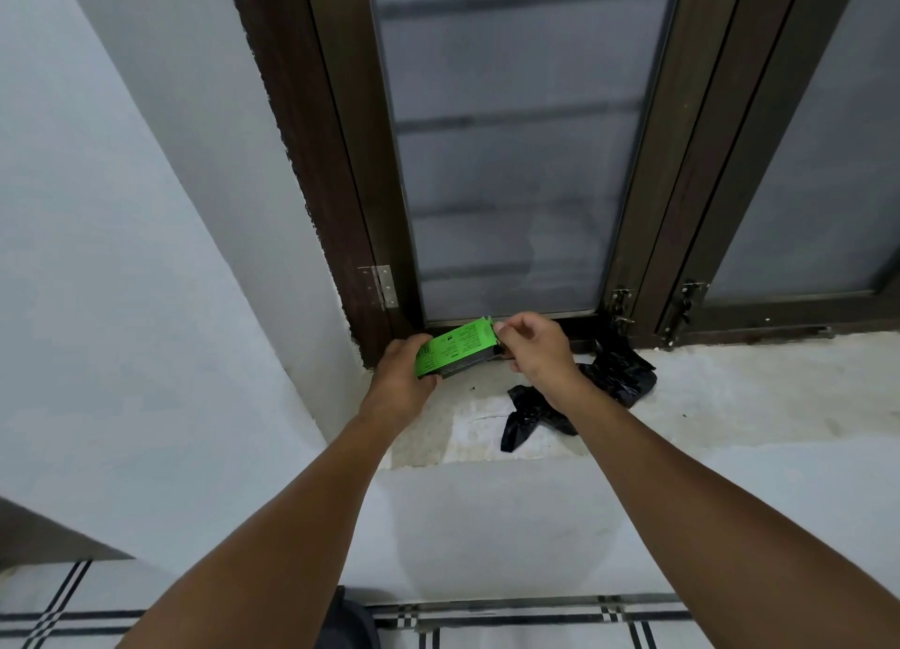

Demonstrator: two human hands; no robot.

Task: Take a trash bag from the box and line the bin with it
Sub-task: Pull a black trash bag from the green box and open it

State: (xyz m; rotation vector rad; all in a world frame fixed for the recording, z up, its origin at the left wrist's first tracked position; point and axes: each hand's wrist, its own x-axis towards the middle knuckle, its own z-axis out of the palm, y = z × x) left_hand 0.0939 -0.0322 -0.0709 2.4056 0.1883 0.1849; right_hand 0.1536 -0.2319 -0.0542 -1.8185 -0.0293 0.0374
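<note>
A bright green box [455, 351] with black print is held just above the window sill [730, 395], near the left corner of the window. My left hand [402, 375] grips its left end. My right hand [533, 351] pinches the flap at the box's right end with its fingertips. A crumpled black trash bag [616, 373] lies on the sill behind and below my right wrist, one end trailing toward the sill's front edge. No bin shows in view.
A dark-framed window [511, 161] with frosted glass rises right behind the sill, with latches [618, 307] at its base. A white wall [121, 283] closes in on the left. Checked fabric [535, 624] lies at the bottom.
</note>
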